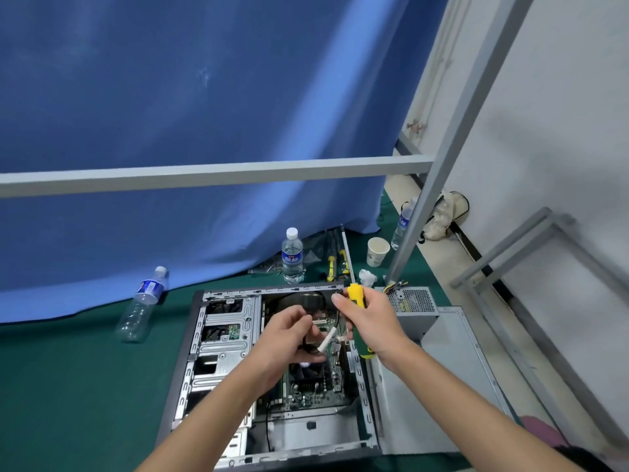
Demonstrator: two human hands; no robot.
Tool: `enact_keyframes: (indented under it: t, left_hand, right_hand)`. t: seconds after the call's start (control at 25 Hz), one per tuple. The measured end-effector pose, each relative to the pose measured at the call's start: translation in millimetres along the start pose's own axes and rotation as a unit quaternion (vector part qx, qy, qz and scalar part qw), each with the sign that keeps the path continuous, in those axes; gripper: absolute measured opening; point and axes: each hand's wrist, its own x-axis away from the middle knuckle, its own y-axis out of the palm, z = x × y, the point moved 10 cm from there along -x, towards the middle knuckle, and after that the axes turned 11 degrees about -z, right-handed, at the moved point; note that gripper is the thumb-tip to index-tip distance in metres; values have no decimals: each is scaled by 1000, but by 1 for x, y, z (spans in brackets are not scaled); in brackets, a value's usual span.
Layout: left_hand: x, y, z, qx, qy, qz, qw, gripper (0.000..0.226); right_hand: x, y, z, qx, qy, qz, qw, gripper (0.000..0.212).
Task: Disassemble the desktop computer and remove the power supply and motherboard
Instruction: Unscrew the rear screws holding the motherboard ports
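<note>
A water bottle (292, 255) stands by the blue curtain (190, 131); another bottle (143, 304) lies nearby; a paper cup (377, 252) beyond.

**Inventory by count**

One opened computer case (272, 352) holding one motherboard (316, 386). One power supply (413, 306) and one detached side panel (452, 376) beside the case. Two hands: left hand (289, 338), right hand (371, 321). One yellow-and-green screwdriver (359, 321) in hand; two further yellow-handled tools (337, 264) on the green tabletop (68, 386). Three plastic water bottles: one lying (143, 303), one upright (292, 257), one behind the frame post (403, 223). One paper cup (377, 252).
</note>
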Motion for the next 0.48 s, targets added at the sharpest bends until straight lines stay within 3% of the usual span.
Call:
enact_keyframes:
  t: [0.28,0.48]
  left_hand:
    - [-29,53,28,-176,20,-46,983,13]
    - [-52,82,40,-318,53,-54,945,21]
  right_hand:
    - [-14,-40,-10,9,-18,-16,1000,10]
    - [-27,-66,-6,49,7,-70,996,17]
